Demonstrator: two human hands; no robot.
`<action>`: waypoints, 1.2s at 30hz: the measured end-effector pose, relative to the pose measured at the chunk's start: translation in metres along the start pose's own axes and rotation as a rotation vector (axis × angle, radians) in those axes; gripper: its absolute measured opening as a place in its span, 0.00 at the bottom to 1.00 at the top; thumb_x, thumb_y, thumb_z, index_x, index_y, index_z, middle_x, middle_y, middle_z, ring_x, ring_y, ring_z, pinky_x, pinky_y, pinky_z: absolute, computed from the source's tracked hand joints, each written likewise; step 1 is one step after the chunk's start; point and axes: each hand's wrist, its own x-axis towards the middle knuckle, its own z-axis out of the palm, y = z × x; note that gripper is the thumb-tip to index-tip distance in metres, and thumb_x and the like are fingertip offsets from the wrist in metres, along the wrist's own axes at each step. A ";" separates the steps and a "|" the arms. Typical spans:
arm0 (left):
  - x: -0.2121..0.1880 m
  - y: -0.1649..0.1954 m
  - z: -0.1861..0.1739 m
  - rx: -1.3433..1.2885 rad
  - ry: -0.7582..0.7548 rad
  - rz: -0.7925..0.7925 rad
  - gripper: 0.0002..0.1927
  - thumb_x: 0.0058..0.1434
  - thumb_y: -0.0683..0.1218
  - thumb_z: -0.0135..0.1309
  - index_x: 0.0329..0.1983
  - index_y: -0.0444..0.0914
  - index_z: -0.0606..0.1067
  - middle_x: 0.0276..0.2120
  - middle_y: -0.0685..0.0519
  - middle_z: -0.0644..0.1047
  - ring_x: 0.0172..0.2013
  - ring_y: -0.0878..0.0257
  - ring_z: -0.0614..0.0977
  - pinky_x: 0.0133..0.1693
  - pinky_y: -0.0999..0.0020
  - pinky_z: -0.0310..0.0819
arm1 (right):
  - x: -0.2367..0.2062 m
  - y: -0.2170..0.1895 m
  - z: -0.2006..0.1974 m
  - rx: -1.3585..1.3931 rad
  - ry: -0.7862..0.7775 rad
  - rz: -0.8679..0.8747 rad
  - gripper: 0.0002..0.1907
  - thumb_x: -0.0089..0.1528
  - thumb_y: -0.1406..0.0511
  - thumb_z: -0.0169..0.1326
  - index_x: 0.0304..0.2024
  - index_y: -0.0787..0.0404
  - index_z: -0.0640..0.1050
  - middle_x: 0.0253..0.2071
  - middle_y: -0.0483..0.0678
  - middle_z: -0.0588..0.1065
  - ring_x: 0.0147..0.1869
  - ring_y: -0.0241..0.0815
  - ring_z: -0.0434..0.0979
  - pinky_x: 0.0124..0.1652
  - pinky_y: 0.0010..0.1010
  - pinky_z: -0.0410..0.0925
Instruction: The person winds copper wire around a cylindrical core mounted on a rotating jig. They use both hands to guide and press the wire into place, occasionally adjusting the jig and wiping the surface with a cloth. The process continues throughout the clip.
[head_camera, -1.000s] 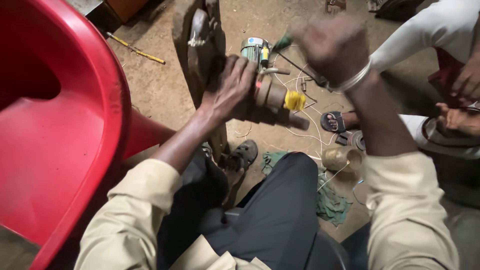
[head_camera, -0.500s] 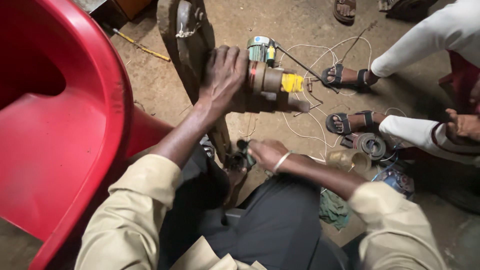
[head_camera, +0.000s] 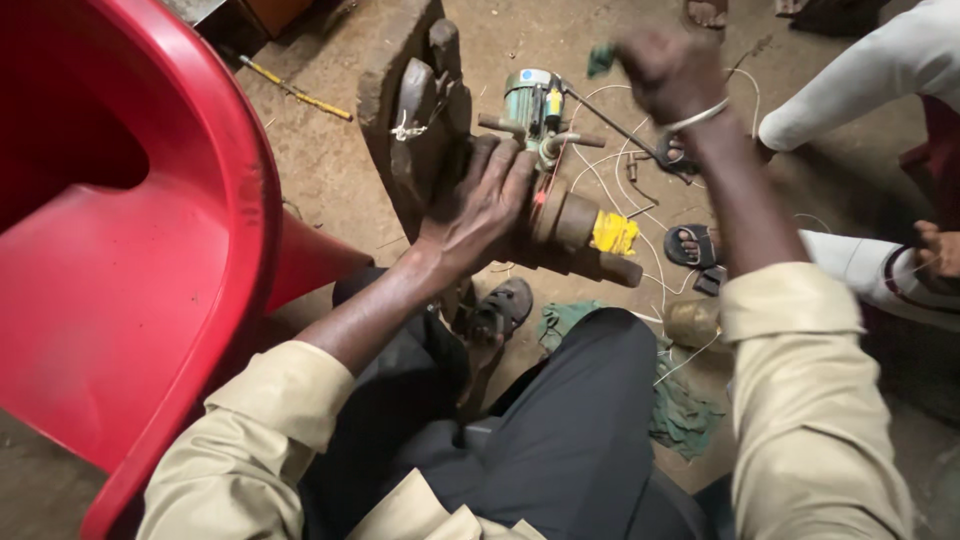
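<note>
Up from the lap, where it was resting low by the knee half a second ago, the right hand (head_camera: 668, 62) is now rising above the work, blurred by its own motion, fingers curled into a fist with a metal bangle at the wrist; whether it is gripping anything I cannot tell. What it is poised over is the rusty cylindrical motor part (head_camera: 575, 228), banded with yellow tape (head_camera: 613, 233), which is lying across a heavy wooden block (head_camera: 410, 110) on the dirt floor (head_camera: 330, 170), in front of the person's knees. The left hand (head_camera: 478, 205) is spreading flat over the part's near end, fingers open and pressing down, apparently pinning it against the block so it is not rolling or shifting. Just behind the part a small green electric motor (head_camera: 533, 97) is sitting, with thin white wires (head_camera: 620, 180) trailing off to the right. A green rag (head_camera: 680, 410) is lying on the ground beside the person's dark trouser leg. A red plastic chair (head_camera: 120, 260) is filling the left side. At the right, another person's sandalled foot (head_camera: 690, 245) and white-clad leg (head_camera: 870, 70) are showing near the wires.
</note>
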 end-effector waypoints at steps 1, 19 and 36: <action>-0.002 0.000 -0.001 -0.013 -0.017 0.002 0.27 0.61 0.42 0.51 0.64 0.31 0.68 0.57 0.40 0.72 0.58 0.45 0.74 0.58 0.54 0.71 | -0.020 -0.005 0.026 0.100 -0.102 0.085 0.05 0.70 0.67 0.52 0.46 0.53 0.79 0.36 0.50 0.77 0.37 0.52 0.79 0.33 0.43 0.69; 0.017 -0.026 0.028 0.155 0.026 -0.047 0.19 0.63 0.43 0.54 0.57 0.34 0.72 0.48 0.45 0.73 0.52 0.50 0.76 0.54 0.57 0.72 | 0.015 -0.099 -0.100 -0.089 -0.123 -0.204 0.11 0.67 0.62 0.57 0.50 0.59 0.79 0.31 0.47 0.72 0.34 0.44 0.77 0.31 0.35 0.69; 0.015 -0.023 0.034 0.260 0.091 -0.143 0.13 0.65 0.44 0.53 0.51 0.34 0.72 0.42 0.45 0.72 0.47 0.49 0.75 0.51 0.55 0.72 | -0.091 -0.240 0.011 0.388 -0.760 -0.097 0.05 0.59 0.66 0.51 0.36 0.61 0.75 0.29 0.53 0.78 0.29 0.53 0.81 0.28 0.45 0.73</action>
